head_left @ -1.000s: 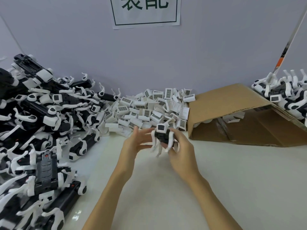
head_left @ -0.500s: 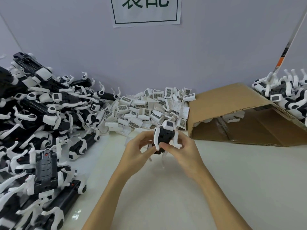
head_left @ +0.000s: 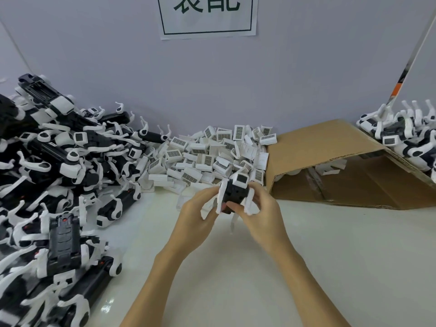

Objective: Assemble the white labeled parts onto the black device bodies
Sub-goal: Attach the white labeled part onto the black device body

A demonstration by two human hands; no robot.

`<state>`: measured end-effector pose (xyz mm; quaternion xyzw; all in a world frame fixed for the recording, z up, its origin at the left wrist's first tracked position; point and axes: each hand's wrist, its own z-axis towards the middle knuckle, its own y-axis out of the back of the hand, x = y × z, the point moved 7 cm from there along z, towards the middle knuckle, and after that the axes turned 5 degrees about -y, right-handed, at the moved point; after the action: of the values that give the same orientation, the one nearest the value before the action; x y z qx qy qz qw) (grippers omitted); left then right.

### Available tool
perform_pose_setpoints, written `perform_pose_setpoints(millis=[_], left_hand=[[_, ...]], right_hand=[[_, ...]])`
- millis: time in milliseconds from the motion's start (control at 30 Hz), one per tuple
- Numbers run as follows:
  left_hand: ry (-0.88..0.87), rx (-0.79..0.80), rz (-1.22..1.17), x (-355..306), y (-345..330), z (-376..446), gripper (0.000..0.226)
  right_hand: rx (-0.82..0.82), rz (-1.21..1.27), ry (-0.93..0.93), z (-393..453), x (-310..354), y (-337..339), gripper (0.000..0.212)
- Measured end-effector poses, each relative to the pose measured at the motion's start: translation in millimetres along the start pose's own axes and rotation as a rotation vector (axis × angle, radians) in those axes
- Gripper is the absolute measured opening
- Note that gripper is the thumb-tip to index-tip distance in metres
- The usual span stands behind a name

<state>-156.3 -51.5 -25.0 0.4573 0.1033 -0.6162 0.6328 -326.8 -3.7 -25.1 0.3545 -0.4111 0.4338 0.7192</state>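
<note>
White tabletop (head_left: 330, 256), grey wall behind. Black device body (head_left: 234, 193) with white labeled part (head_left: 241, 178) on top, held above table between both hands: left hand (head_left: 197, 214) gripping left side, right hand (head_left: 262, 217) pinching right. Loose labeled parts pile (head_left: 212, 154) behind; cardboard box (head_left: 330, 159) right.

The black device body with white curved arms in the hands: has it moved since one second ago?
Yes. The black device body with white curved arms rose slightly toward the pile of white labelled parts and turned, so its labelled white cap now points up.
</note>
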Motion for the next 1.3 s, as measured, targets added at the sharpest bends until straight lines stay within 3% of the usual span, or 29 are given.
perform_pose_setpoints(millis=[200, 300, 400, 500, 633, 733, 867, 1067, 1300], left_hand=[[0.153, -0.15, -0.386, 1.4, 2.3, -2.7, 0.034], [0.108, -0.151, -0.206, -2.9, -1.8, -4.2, 0.037], [0.146, -0.18, -0.374, 2.4, -1.7, -2.3, 0.037], [0.21, -0.11, -0.568, 8.3, 0.8, -2.0, 0.04], [0.246, 0.01, -0.503, 5.9, -3.5, -3.3, 0.04], [0.255, -0.063, -0.429, 0.9, -13.2, -5.0, 0.055], [0.273, -0.192, -0.435, 3.4, -16.6, -6.5, 0.045], [0.336, -0.164, -0.557, 14.7, -5.9, -6.6, 0.069], [0.325, -0.171, -0.566, 19.9, 1.3, -4.8, 0.068]], right_hand=[[0.015, -0.341, 0.119, -6.6, -3.9, -6.7, 0.055], [0.008, -0.414, 0.159, -8.1, -0.8, -8.4, 0.055], [0.003, -0.365, 0.225, -8.4, 6.9, -7.1, 0.053], [0.014, -0.339, 0.273, -8.3, 11.1, -8.9, 0.05], [-0.085, -0.402, 0.3, -7.3, 9.8, -3.7, 0.051], [-0.154, -0.515, 0.326, -8.5, 8.8, -2.8, 0.052], [-0.182, -0.568, 0.385, -10.9, 10.4, -4.9, 0.052], [-0.149, -0.574, 0.318, -5.6, 3.7, -5.2, 0.044], [-0.16, -0.662, 0.333, -3.5, 14.4, -10.8, 0.045]])
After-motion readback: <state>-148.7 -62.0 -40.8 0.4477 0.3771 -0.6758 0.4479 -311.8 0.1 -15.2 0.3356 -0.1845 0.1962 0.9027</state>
